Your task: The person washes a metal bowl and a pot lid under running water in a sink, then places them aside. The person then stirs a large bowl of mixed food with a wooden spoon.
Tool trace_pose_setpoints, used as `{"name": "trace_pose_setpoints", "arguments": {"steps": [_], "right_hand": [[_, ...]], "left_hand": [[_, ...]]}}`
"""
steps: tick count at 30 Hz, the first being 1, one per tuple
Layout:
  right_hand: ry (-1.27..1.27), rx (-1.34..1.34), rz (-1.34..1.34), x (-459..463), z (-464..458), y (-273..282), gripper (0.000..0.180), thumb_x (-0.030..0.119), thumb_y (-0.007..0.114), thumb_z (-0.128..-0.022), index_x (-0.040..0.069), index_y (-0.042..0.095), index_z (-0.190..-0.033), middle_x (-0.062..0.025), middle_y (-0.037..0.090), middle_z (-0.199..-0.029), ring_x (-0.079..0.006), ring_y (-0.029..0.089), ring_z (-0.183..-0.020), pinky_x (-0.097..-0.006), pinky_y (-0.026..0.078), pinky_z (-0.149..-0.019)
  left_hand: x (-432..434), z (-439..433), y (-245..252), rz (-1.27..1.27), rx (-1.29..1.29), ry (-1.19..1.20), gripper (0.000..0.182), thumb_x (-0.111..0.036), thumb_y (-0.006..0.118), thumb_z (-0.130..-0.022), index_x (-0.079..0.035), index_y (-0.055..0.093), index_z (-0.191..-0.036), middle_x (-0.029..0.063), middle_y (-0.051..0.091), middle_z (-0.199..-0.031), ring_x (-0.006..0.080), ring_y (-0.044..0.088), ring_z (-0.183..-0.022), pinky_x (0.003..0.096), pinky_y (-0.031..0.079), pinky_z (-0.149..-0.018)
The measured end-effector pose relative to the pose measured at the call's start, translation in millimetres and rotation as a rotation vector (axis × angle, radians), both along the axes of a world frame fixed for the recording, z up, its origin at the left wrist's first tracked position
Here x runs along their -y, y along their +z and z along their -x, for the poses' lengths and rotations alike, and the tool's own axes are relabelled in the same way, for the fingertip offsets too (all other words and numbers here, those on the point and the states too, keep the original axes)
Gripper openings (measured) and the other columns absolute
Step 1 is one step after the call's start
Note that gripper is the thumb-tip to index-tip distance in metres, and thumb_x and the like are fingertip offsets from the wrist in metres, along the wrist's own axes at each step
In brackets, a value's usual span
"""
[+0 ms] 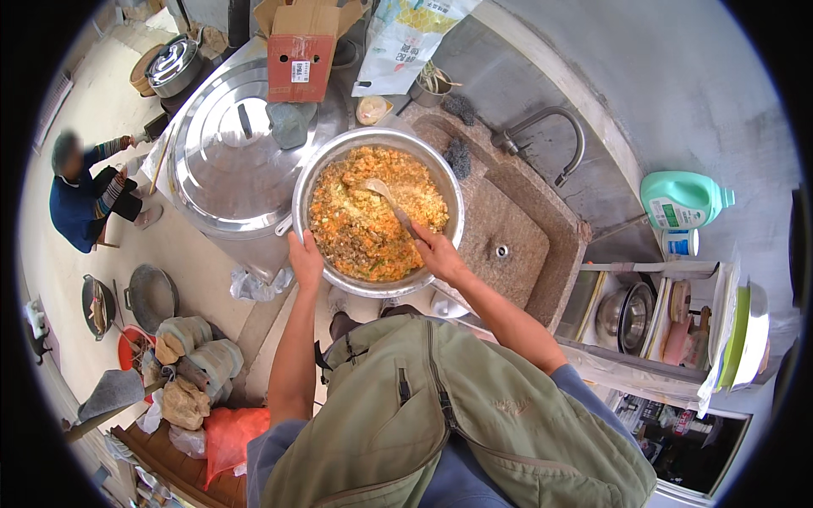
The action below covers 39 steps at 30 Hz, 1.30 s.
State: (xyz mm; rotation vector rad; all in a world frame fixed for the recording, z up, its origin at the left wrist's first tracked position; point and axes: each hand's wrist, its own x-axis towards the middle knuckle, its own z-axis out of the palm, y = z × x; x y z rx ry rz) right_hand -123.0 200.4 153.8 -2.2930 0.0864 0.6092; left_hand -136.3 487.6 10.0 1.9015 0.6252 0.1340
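A wide metal basin (pixel 455 219) filled with a chopped orange, yellow and brown food mixture (pixel 368 235) stands before me, between a large round metal lid and a stone sink. My left hand (pixel 306 259) grips the basin's near left rim. In my right hand (pixel 438 253) is the handle of a serving spoon (pixel 387 193). Its bowl rests in the middle of the mixture, partly sunk into it. My right forearm passes over the basin's near right rim.
Right of the basin is the stone sink (pixel 508 222) with a curved faucet (pixel 571 140). A large metal lid (pixel 216 165) and a red cardboard box (pixel 298 66) are at left and behind. Another person (pixel 79 190) sits at far left. A shelf rack (pixel 635 355) holds bowls.
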Motion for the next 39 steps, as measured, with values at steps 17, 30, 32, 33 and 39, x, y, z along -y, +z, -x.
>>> {"name": "trace_pose_setpoints", "arguments": {"steps": [17, 30, 32, 33, 39], "right_hand": [[0.554, 0.183, 0.315, -28.2, -32.3, 7.5, 0.045, 0.023, 0.047, -0.100, 0.027, 0.049, -0.145, -0.0220, 0.068, -0.089, -0.0408, 0.067, -0.079, -0.0534, 0.053, -0.073], [0.763, 0.359, 0.658, 77.4, -163.5, 6.3, 0.050, 0.025, 0.052, -0.101, 0.039, 0.045, -0.148, -0.0111, 0.069, -0.088, -0.0265, 0.069, -0.073, -0.0439, 0.055, -0.066], [0.648, 0.293, 0.506, 112.4, -148.5, 4.6, 0.050, 0.022, 0.051, -0.102, 0.033, 0.044, -0.150, -0.0108, 0.068, -0.088, -0.0254, 0.067, -0.070, -0.0423, 0.054, -0.064], [0.578, 0.287, 0.377, 135.8, -131.1, -4.6, 0.050, 0.022, 0.050, -0.103, 0.031, 0.044, -0.151, -0.0096, 0.066, -0.083, -0.0233, 0.064, -0.065, -0.0403, 0.052, -0.060], [-0.428, -0.496, -0.259, 96.6, -6.8, 23.9, 0.052, 0.025, 0.046, -0.107, 0.028, 0.033, -0.157, 0.0017, 0.046, -0.068, -0.0083, 0.034, -0.048, -0.0264, 0.030, -0.042]], "left_hand": [[3.0, 2.9, -9.0, -0.071, 0.164, 0.012, 0.031, -0.028, 0.049, -0.103, 0.002, 0.048, -0.101, 0.0271, 0.058, -0.086, 0.0476, 0.058, -0.082, 0.0510, 0.044, -0.073], [1.0, 5.1, -9.7, -0.036, 0.110, 0.029, 0.030, -0.028, 0.048, -0.105, 0.002, 0.051, -0.099, 0.0215, 0.058, -0.084, 0.0367, 0.058, -0.079, 0.0458, 0.044, -0.074], [5.6, 5.1, -6.5, -0.054, 0.112, 0.081, 0.031, -0.030, 0.048, -0.104, 0.000, 0.048, -0.096, 0.0245, 0.060, -0.082, 0.0445, 0.059, -0.079, 0.0512, 0.043, -0.071], [8.9, 4.9, -4.8, -0.062, 0.114, 0.098, 0.032, -0.031, 0.048, -0.104, -0.001, 0.046, -0.094, 0.0260, 0.061, -0.082, 0.0485, 0.059, -0.080, 0.0539, 0.043, -0.070], [14.0, 4.1, -6.3, -0.068, 0.054, 0.164, 0.032, -0.032, 0.049, -0.104, -0.001, 0.046, -0.096, 0.0264, 0.062, -0.082, 0.0494, 0.060, -0.081, 0.0553, 0.043, -0.071]]}}
